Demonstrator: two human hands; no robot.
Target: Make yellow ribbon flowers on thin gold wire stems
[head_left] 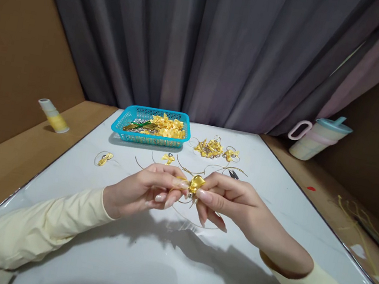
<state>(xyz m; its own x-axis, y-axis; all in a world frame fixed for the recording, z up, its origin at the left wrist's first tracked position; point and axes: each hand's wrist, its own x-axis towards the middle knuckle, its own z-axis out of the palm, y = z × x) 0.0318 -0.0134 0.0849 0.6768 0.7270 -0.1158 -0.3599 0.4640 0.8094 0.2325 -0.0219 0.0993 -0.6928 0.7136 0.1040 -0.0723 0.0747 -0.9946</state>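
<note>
Above the white tabletop, my two hands meet at a shiny yellow ribbon bow (pixel 196 183) with thin cord trailing from it. My left hand (pixel 156 186) pinches the cord at the bow's left side between thumb and forefinger. On the other side, my right hand (pixel 229 198) grips the bow's right edge with thumb and forefinger, its other fingers curled below. A small silvery piece shows just under the bow, partly hidden by the fingers. Behind the hands lie a loose yellow bow (pixel 168 159) and a small dark-tipped tool (pixel 233 174), mostly hidden.
A blue basket (pixel 149 141) of yellow bows and silvery pieces stands at the back. Right of it lies a pile of corded bows (pixel 209 148). One corded bow (pixel 104 159) sits at left. A thread spool (pixel 53 116) and a lidded cup (pixel 317 138) flank the table.
</note>
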